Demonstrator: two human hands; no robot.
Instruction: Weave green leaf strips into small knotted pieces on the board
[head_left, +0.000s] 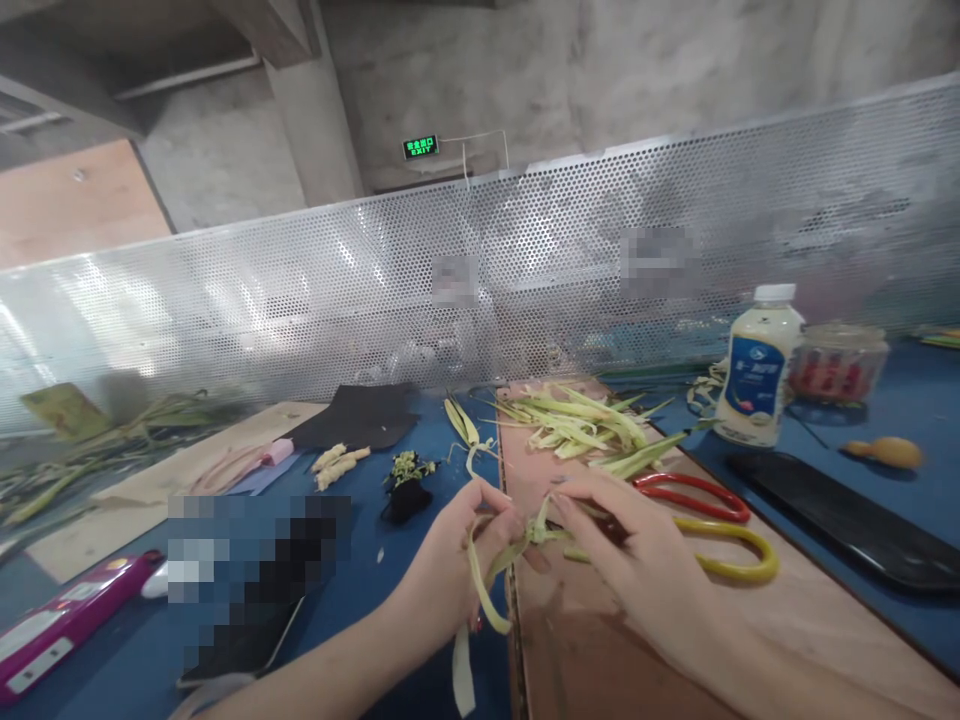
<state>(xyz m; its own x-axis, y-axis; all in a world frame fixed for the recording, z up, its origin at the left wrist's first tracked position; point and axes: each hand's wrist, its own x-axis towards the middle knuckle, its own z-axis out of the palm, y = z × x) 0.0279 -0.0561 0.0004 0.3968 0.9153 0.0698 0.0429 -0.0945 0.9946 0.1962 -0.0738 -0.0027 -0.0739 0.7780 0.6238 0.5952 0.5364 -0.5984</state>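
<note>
Over the near part of a pinkish-brown board [592, 665], both my hands are closed on pale green plant-leaf strips [537, 524], which look knotted or twisted between my fingertips. My left hand [461, 540] pinches the left part, and loose ends [484, 590] curl down below it. With thumb and fingers together, my right hand [626, 550] grips the other side. Just beyond the right hand show the scissors' red handle [697, 482] and yellow handle [739, 550]; their blades are hidden. Farther up the board lies a pile of similar green strips [574, 425].
A white bottle [757, 375], a clear jar [840, 360], a black case [847, 520] and a small gourd [885, 452] stand or lie at right. Left are black sheets [360, 415], braided pieces [341, 463], a purple device [71, 615] and a phone [247, 635]. Perforated metal panels [375, 290] close off the back.
</note>
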